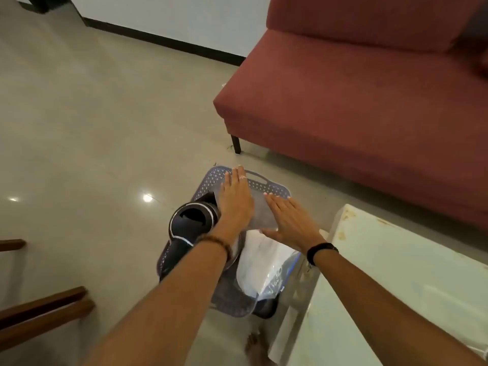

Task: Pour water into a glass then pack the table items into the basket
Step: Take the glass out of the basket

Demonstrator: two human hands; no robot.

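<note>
While both palms press flat, packing is at its last step.
Left hand (235, 199) and right hand (289, 220), fingers spread, gripping nothing, flatten a grey sheet (260, 211) over the perforated basket (274, 190) on the floor beside the white table (396, 273); kettle (192, 220) and plastic bag (264, 262) inside. Next, likely: release, check the table.

It was a home, a living room by the look of it: a dark red upholstered sofa (356, 107) stood on a glossy tiled floor (92, 114), with a white wall (171, 17), dark skirting and wooden furniture (39, 310) nearby.
</note>
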